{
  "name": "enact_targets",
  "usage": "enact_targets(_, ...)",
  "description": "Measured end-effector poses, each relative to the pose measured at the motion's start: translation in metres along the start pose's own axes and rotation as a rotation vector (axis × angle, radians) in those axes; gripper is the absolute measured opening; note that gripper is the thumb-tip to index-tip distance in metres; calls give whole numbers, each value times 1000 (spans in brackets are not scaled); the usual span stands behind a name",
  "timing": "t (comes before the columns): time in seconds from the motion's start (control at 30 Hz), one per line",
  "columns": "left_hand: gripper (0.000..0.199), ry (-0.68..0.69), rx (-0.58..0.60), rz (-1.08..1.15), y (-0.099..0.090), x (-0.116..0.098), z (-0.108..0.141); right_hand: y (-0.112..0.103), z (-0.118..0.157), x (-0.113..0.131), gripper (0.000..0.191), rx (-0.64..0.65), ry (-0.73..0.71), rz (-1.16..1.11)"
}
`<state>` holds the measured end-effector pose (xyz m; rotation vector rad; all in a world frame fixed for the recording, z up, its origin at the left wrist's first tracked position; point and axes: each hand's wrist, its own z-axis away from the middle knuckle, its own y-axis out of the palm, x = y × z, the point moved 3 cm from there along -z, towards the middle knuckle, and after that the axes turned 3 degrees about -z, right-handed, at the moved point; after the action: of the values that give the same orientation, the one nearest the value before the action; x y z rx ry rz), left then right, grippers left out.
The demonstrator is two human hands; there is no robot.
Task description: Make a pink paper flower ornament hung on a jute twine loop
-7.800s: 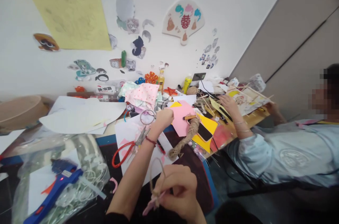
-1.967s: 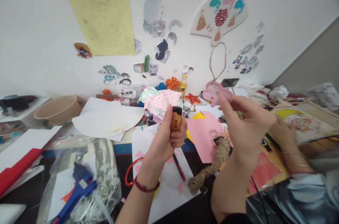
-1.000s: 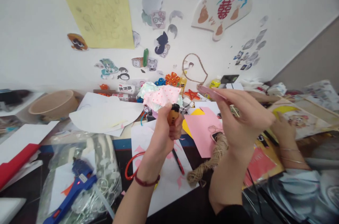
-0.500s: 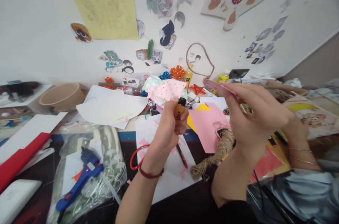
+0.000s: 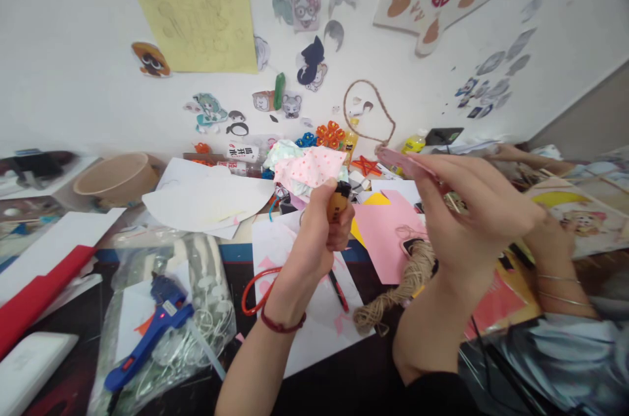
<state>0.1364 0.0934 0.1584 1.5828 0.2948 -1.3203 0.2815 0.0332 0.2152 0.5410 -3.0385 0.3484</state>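
My left hand (image 5: 317,229) is wrapped around a yellow-orange lighter (image 5: 337,206) with a black top, the thumb up at its head. I can make out no flame. On the right, my right hand (image 5: 472,209) pinches a flat pink piece (image 5: 403,159) between thumb and fingers. A loop of brown twine (image 5: 392,121) rises from the far end of that piece. Below, a twine bundle (image 5: 400,291) lies by a sheet of pink paper (image 5: 388,232). Under my left wrist are a white sheet (image 5: 314,344) with pink scraps and a red-and-black pen (image 5: 339,290).
A blue glue gun (image 5: 147,337) lies on a clear plastic bag at left, near a red strip (image 5: 44,291) and a tan bowl (image 5: 115,180). Crumpled dotted cloth (image 5: 309,167) and bottles line the wall. At right, another person's arm (image 5: 555,265) reaches in beside a decorated panel (image 5: 584,219).
My left hand and the lighter have shifted slightly to the right. The twine loop has swung a little left; my right hand stays nearly still.
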Motion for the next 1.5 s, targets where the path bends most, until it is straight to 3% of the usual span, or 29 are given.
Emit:
enact_targets(0.73, 47, 40, 6, 3, -1, -2, 1, 5, 1, 3, 24, 24, -73, 19)
enact_targets(1.5, 54, 63, -102, -68, 1, -3, 4, 6, 2, 11, 28, 60, -156, 26)
